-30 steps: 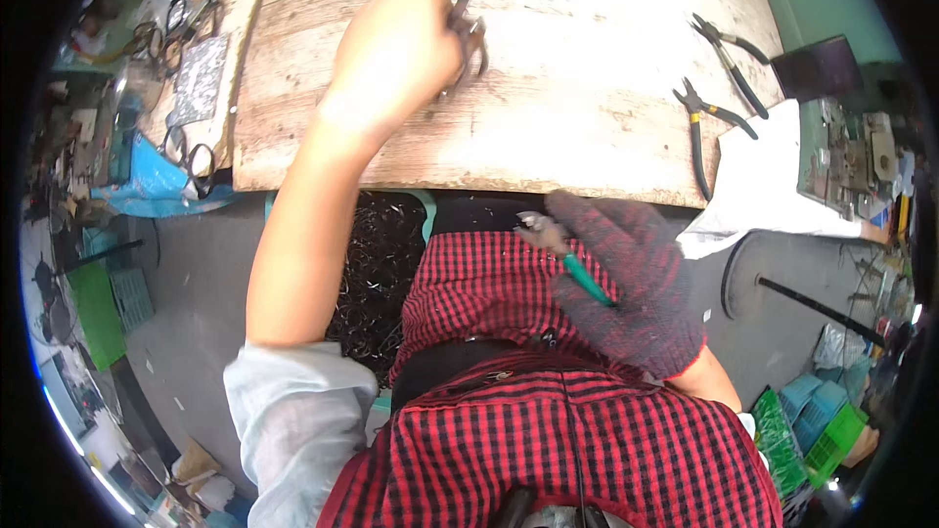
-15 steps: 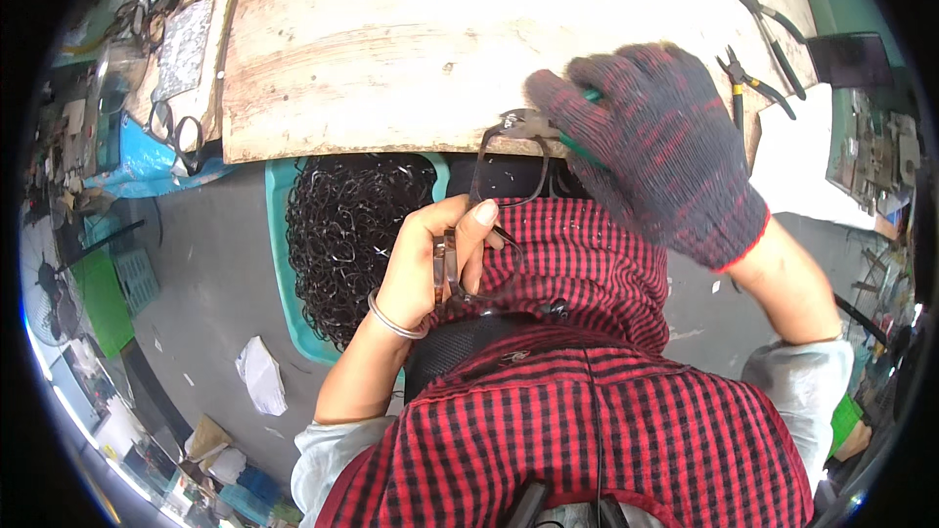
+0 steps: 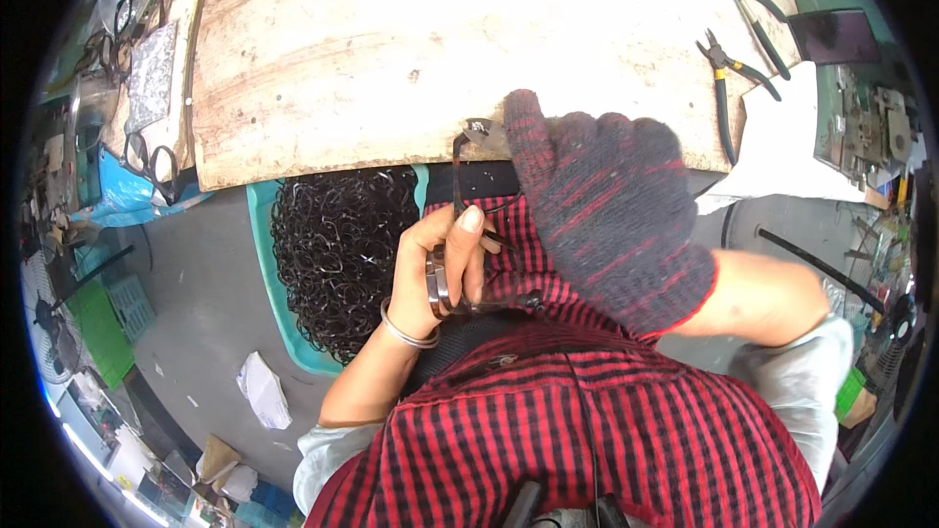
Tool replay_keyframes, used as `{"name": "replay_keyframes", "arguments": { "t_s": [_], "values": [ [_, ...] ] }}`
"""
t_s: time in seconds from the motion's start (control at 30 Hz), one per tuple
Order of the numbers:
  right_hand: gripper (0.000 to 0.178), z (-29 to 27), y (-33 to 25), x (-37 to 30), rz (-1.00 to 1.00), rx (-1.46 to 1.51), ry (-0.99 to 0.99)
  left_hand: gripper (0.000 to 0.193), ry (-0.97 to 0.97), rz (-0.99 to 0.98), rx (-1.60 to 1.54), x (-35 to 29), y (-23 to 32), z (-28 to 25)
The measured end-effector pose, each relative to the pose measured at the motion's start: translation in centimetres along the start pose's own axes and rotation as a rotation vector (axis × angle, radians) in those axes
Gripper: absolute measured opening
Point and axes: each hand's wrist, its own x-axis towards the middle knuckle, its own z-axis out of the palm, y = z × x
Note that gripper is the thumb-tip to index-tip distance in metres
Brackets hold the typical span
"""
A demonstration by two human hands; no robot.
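My bare left hand (image 3: 440, 259) is closed on a dark brown eyeglass frame (image 3: 458, 176), raised toward the workbench edge. More brown frame pieces (image 3: 437, 288) lie against its curled fingers. My right hand (image 3: 616, 220), in a dark knitted glove with red flecks, is wrapped round a hand tool that looks like pliers. Only the metal jaws (image 3: 489, 142) stick out past the glove, beside the top of the eyeglass frame; the handles are hidden. I cannot tell whether the jaws bite the frame. My gloved thumb points up, away from me.
The wooden workbench (image 3: 293, 88) spans the far side. Two pliers (image 3: 719, 59) lie at its right, near a dark flat device (image 3: 836, 36). Below the left edge stands a teal tub (image 3: 261, 264) heaped with black looped pieces (image 3: 337, 264). Eyeglass frames (image 3: 152, 161) lie far left.
My right hand has rolled over and shifted left and nearer me, so the tool's green handles no longer show. The left hand keeps its grip. The whole view has shifted slightly.
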Motion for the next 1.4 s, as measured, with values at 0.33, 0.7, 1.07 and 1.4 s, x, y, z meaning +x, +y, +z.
{"name": "replay_keyframes", "arguments": {
  "t_s": [0.33,0.7,1.07,1.4],
  "values": [
    [0.078,0.2,4.7,-4.2,0.503,2.666,-0.16,0.035,-0.068,-0.016,0.048,-0.2,1.3,-1.4],
    [0.07,2.7,1.3,-13.8,0.597,2.384,-0.309,0.03,0.221,-0.266,0.968,-5.4,-9.2,-24.1],
    [0.058,2.9,3.1,-17.9,0.993,2.168,0.476,0.029,-0.27,0.297,0.421,0.9,6.2,-2.8],
    [0.027,3.7,12.6,-9.2,0.557,0.214,0.384,0.018,0.011,0.74,0.184,15.9,5.0,14.4]
  ]
}}
